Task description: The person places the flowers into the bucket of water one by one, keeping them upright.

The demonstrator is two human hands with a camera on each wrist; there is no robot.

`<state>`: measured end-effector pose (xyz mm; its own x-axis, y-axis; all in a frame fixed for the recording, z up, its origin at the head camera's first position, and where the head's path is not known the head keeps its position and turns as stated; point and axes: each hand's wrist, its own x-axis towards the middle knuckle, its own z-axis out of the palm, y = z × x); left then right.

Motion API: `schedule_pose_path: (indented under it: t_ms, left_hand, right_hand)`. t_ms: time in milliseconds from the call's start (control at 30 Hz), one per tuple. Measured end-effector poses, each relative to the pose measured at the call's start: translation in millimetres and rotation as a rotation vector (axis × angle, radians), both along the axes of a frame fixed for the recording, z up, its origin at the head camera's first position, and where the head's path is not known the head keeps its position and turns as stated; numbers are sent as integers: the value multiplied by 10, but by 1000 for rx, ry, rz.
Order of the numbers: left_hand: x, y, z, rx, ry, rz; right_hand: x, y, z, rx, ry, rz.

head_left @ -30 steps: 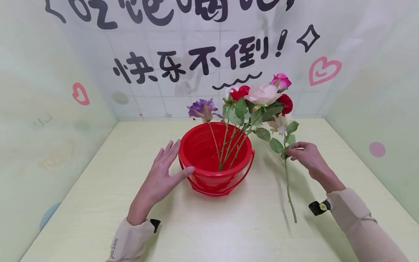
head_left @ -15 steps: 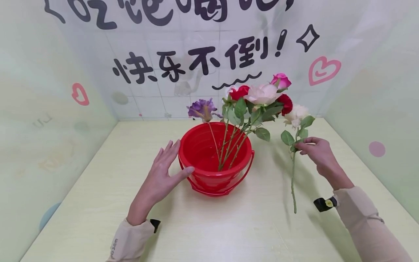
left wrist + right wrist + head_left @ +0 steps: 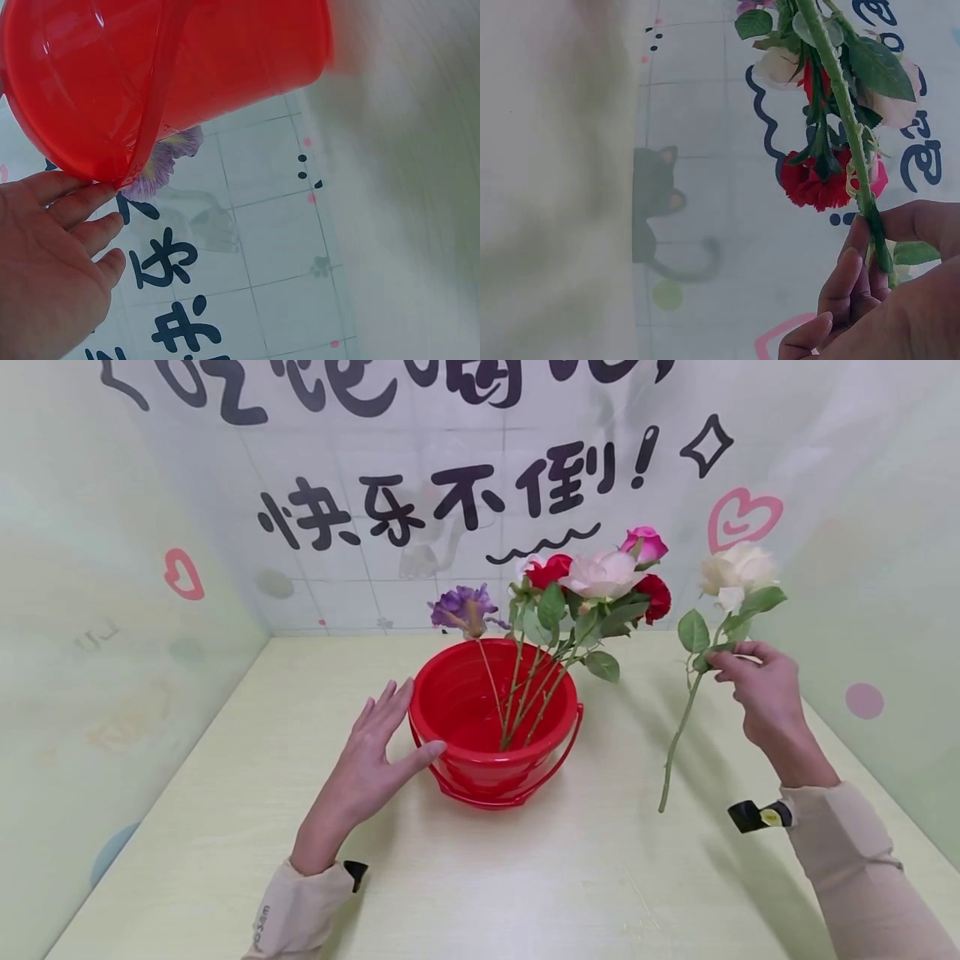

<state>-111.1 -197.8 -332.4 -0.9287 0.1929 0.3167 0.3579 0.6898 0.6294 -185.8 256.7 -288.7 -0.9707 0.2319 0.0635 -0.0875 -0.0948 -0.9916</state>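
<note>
A red bucket [image 3: 487,758] stands on the table with several flowers in it. They include a purple flower [image 3: 463,612], a pale pink rose [image 3: 602,577], a red carnation [image 3: 655,599] and a bright pink rose [image 3: 643,545]. Against the bucket's left rim rests my left hand [image 3: 367,760], its fingers extended; in the left wrist view the fingertips touch the rim. To the right of the bucket, my right hand [image 3: 768,693] pinches the green stem of a cream rose [image 3: 738,568], just below its leaves. The rose is raised off the table, bloom up, stem slanting down to the left.
A pale wooden table [image 3: 480,877] lies under the bucket. Behind it rises a wall sheet [image 3: 352,585] with black lettering, and panels close in the left and right sides. The bucket's handle [image 3: 558,768] hangs down at its front.
My right hand has moved right and upward with the cream rose, away from the bucket and the other flowers. The rose's stem now slants more. My left hand and the bucket have stayed put.
</note>
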Motion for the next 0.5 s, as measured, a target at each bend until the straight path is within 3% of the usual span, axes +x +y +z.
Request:
schedule_pose_path:
  t_ms: [200, 500]
  left_hand:
    - [3, -2, 5, 0, -7, 2]
    - [3, -2, 0, 5, -7, 2]
  right_hand:
    - [41, -98, 136, -91, 54, -19]
    - [115, -322, 313, -210, 168, 53]
